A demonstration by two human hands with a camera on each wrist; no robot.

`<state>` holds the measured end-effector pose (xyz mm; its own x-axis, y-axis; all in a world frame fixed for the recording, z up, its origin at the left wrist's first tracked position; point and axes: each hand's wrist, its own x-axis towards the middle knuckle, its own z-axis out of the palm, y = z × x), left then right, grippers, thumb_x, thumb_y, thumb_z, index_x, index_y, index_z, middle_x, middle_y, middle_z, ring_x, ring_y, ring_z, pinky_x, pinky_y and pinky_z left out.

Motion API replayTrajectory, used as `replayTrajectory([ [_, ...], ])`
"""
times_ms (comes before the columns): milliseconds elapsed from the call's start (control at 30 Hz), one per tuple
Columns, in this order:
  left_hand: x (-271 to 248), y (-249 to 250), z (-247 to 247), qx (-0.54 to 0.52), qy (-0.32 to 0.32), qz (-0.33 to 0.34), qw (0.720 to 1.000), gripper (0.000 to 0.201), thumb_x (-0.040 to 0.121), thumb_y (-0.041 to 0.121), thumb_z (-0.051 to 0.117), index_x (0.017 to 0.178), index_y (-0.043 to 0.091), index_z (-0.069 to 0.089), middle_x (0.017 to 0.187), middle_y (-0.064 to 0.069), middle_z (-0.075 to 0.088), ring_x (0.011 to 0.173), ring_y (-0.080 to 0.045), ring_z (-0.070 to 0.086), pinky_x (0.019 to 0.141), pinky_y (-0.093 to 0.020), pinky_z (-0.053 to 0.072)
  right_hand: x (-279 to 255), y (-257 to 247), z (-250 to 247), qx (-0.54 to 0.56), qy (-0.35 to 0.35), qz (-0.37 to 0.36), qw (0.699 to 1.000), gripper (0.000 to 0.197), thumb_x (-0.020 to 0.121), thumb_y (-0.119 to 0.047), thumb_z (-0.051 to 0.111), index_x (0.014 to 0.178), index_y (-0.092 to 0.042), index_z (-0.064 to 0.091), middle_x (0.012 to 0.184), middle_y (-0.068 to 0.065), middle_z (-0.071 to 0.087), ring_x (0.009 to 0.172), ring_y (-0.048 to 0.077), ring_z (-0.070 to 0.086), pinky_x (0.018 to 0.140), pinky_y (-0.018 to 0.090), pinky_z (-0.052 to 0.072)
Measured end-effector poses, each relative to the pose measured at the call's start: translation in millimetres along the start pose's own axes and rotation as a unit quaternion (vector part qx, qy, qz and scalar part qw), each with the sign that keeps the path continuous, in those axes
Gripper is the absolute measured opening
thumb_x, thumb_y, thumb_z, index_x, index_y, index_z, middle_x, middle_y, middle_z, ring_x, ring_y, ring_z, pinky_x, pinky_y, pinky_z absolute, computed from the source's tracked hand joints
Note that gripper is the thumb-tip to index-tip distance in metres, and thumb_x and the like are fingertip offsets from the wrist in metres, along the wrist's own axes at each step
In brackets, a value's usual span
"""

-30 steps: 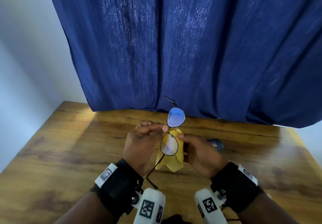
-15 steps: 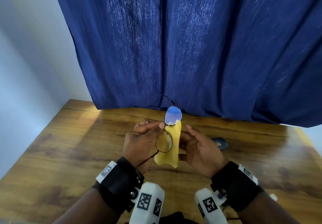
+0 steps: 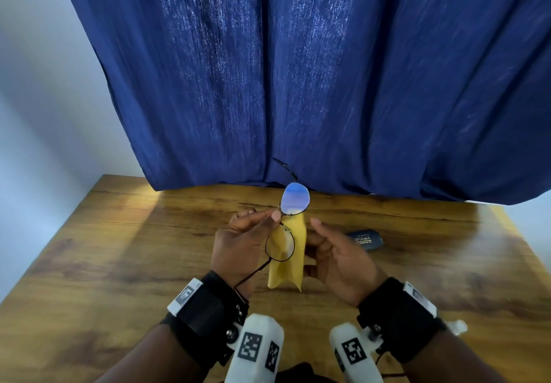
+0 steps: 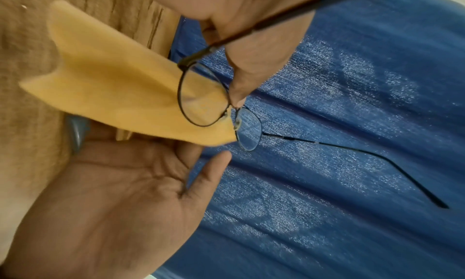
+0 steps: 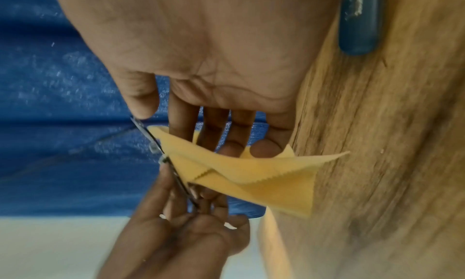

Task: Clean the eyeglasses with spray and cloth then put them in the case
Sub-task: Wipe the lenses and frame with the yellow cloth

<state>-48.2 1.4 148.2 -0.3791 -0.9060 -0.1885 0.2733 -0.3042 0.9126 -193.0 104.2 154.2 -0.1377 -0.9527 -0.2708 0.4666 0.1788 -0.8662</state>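
Thin black-framed eyeglasses [image 3: 295, 202] are held upright above the table, one lens over the other, both temples unfolded. My left hand [image 3: 275, 215] pinches them at the bridge [image 4: 235, 112]. A yellow cloth [image 3: 286, 269] hangs behind the lower lens, and its top corner meets the bridge. My right hand [image 3: 316, 233] is open: its fingers lie behind and among the cloth's folds [image 5: 264, 174], and its thumb [image 4: 214, 162] stands clear. The dark blue case [image 3: 365, 239] lies closed on the table just beyond the right hand. What keeps the cloth up is unclear.
The wooden table [image 3: 134, 248] runs back to a blue curtain [image 3: 298, 84] that hangs over its far edge. A pale wall [image 3: 44, 114] is on the left. A small white object [image 3: 456, 326] shows beside my right wrist band.
My right thumb has lifted off the cloth and the hand has opened. The cloth now reaches up to the bridge. The left hand keeps its pinch on the glasses.
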Motion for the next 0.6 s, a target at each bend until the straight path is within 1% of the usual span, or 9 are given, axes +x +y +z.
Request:
replayTrajectory([
  [100, 0, -3, 1, 0.024, -0.014, -0.004, 1.000, 0.006, 0.078, 0.022, 0.085, 0.083, 0.018, 0.086, 0.084, 0.016, 0.076, 0.127, -0.036, 0.060, 0.113, -0.054, 0.047, -3, 5, -4, -0.046, -0.006, -0.012, 0.999, 0.062, 0.085, -0.044, 0.075, 0.123, 0.004, 0.067, 0.125, 0.029, 0.066, 0.107, 0.035, 0.065, 0.089, 0.048, 0.052],
  [167, -1, -6, 3, 0.031, -0.016, -0.005, 0.999, 0.021, 0.071, 0.031, 0.087, 0.086, 0.017, 0.085, 0.098, 0.005, 0.078, 0.127, -0.035, 0.061, 0.112, -0.054, 0.048, -6, 4, -9, -0.046, 0.012, -0.034, 0.998, 0.050, 0.086, -0.032, 0.078, 0.121, 0.003, 0.070, 0.124, 0.026, 0.069, 0.111, 0.037, 0.066, 0.094, 0.048, 0.054],
  [233, -4, -7, 6, 0.029, -0.006, -0.004, 1.000, 0.030, 0.067, 0.033, 0.087, 0.088, 0.013, 0.085, 0.113, -0.011, 0.074, 0.127, -0.035, 0.062, 0.108, -0.048, 0.052, -8, 5, -13, -0.055, 0.026, -0.044, 0.997, 0.040, 0.087, -0.025, 0.075, 0.118, 0.001, 0.072, 0.122, 0.025, 0.070, 0.111, 0.038, 0.066, 0.098, 0.052, 0.051],
  [300, -6, -8, 7, 0.026, -0.001, -0.004, 1.000, 0.027, 0.069, 0.030, 0.086, 0.088, 0.010, 0.084, 0.114, -0.016, 0.071, 0.125, -0.036, 0.062, 0.095, -0.037, 0.055, -10, 6, -19, -0.076, 0.022, -0.040, 0.996, 0.032, 0.089, -0.023, 0.076, 0.113, -0.001, 0.076, 0.117, 0.024, 0.072, 0.104, 0.035, 0.068, 0.094, 0.051, 0.052],
  [367, -8, -6, 6, 0.027, -0.002, -0.006, 1.000, 0.018, 0.075, 0.027, 0.085, 0.083, 0.011, 0.083, 0.116, -0.020, 0.071, 0.122, -0.034, 0.064, 0.088, -0.028, 0.052, -16, 7, -28, -0.064, 0.013, -0.040, 0.997, 0.034, 0.085, -0.026, 0.080, 0.111, -0.003, 0.077, 0.115, 0.021, 0.073, 0.102, 0.030, 0.069, 0.092, 0.047, 0.052],
  [433, -8, -4, 1, 0.040, -0.005, 0.003, 0.999, 0.016, 0.077, 0.030, 0.084, 0.083, 0.016, 0.084, 0.113, -0.016, 0.074, 0.120, -0.031, 0.066, 0.092, -0.031, 0.052, -22, 6, -38, -0.028, 0.027, -0.047, 0.998, 0.039, 0.079, -0.029, 0.085, 0.109, -0.005, 0.078, 0.113, 0.018, 0.074, 0.102, 0.028, 0.070, 0.091, 0.042, 0.055],
  [500, -7, -4, -4, 0.056, -0.018, 0.008, 0.998, 0.022, 0.075, 0.036, 0.082, 0.087, 0.017, 0.084, 0.104, -0.005, 0.078, 0.118, -0.029, 0.068, 0.102, -0.040, 0.053, -29, 3, -48, -0.051, 0.066, -0.059, 0.995, 0.035, 0.080, -0.032, 0.084, 0.105, -0.007, 0.079, 0.109, 0.018, 0.075, 0.102, 0.026, 0.070, 0.092, 0.042, 0.054],
  [533, -8, -4, -5, 0.055, -0.025, 0.008, 0.998, 0.024, 0.075, 0.036, 0.081, 0.088, 0.017, 0.084, 0.102, -0.001, 0.079, 0.118, -0.027, 0.068, 0.102, -0.040, 0.052, -32, 3, -53, -0.099, 0.090, -0.059, 0.989, 0.031, 0.083, -0.032, 0.080, 0.104, -0.008, 0.079, 0.109, 0.018, 0.075, 0.101, 0.026, 0.069, 0.092, 0.042, 0.054],
  [600, -9, -6, -6, 0.056, -0.032, 0.017, 0.998, 0.024, 0.075, 0.033, 0.080, 0.091, 0.014, 0.084, 0.099, 0.004, 0.079, 0.117, -0.021, 0.067, 0.097, -0.030, 0.049, -35, 7, -67, -0.216, 0.126, -0.045, 0.967, 0.018, 0.093, -0.025, 0.071, 0.104, -0.012, 0.078, 0.105, 0.016, 0.076, 0.096, 0.024, 0.069, 0.086, 0.038, 0.054],
])
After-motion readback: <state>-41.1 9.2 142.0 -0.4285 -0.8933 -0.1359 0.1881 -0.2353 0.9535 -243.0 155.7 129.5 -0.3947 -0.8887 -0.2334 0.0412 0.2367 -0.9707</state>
